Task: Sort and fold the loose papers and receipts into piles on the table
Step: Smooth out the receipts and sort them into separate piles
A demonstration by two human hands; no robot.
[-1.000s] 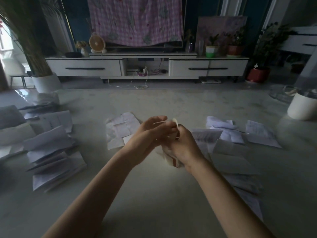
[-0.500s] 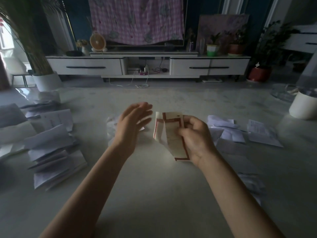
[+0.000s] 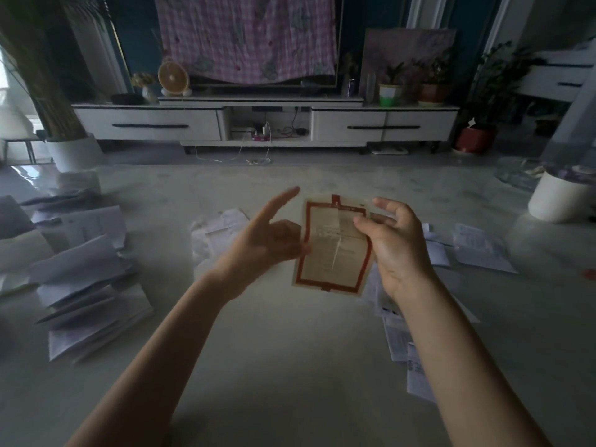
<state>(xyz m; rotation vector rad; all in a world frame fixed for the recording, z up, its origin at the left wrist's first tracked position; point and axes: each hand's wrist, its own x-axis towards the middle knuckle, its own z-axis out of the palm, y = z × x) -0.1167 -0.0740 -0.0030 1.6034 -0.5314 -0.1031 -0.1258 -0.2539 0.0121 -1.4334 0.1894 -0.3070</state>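
Note:
A creased beige paper with a red border [image 3: 332, 253] is held up flat above the middle of the table [image 3: 290, 366]. My left hand [image 3: 271, 240] pinches its left edge, index finger pointing up. My right hand [image 3: 393, 243] grips its right edge with the thumb in front and the other fingers spread. Folded white papers lie in a pile [image 3: 87, 285] at the left. A small pile of receipts [image 3: 216, 233] sits behind my left hand. Loose papers [image 3: 477, 250] are scattered on the right, partly hidden by my right arm.
A white round container [image 3: 561, 195] stands at the table's right edge. Grey and white sheets [image 3: 19, 227] lie at the far left. Beyond the table are a white TV cabinet [image 3: 264, 124], potted plants and a pink checked cloth.
The red-bordered paper, crumpled between both hands a second ago, has been unfolded and is now spread flat. My left hand, briefly off it, has taken its left edge.

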